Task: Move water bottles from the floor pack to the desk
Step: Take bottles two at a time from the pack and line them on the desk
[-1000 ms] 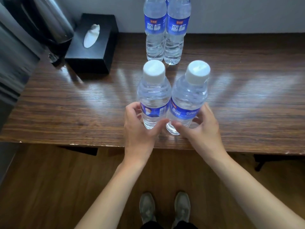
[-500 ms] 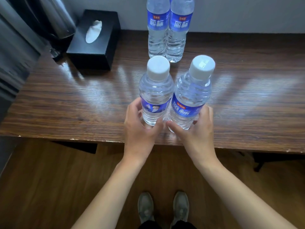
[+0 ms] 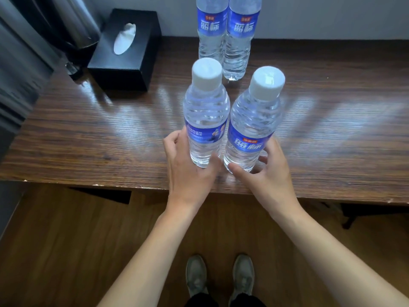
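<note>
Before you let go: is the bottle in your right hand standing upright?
Slightly tilted: the right-hand bottle leans, cap right of base, right hand around its base.

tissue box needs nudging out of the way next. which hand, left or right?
Left. The left hand is on the same side as the tissue box, with bare desk between. The right hand would have to cross both near bottles.
</note>
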### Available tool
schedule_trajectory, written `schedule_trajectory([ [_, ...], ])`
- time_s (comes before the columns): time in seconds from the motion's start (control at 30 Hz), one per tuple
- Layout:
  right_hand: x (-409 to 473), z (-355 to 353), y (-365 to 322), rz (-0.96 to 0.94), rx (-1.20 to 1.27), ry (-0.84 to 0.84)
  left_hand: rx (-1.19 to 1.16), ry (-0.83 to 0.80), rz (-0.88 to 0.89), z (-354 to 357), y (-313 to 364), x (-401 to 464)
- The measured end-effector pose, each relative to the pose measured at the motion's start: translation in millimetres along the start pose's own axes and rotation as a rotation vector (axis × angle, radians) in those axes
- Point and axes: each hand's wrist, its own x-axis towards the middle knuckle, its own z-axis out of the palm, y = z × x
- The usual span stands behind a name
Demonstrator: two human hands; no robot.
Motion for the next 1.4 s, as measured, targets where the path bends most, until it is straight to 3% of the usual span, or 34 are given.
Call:
schedule_trajectory([
  [0.17, -8, 3, 9, 0.052, -0.134, 0.083, 0.000, 0.028, -0.017, -2, -5, -2],
  [0.33, -8, 0, 11, 0.024, -0.145, 0.058, 0.026, 0.054, -0.115, 3, -6, 2],
  [0.63, -8, -5, 10, -0.010, -0.121, 0.012, -0.055, -0.101, -0.030, -1, -9, -4],
  [0.9, -8, -3, 10, -0.014, -0.080, -0.003, 0.023, 0.076, -0.132, 7, 1, -6],
  [1.4, -1, 2, 9, 0.019, -0.102, 0.045, 0.122, 0.128, -0.090, 14, 5, -11],
])
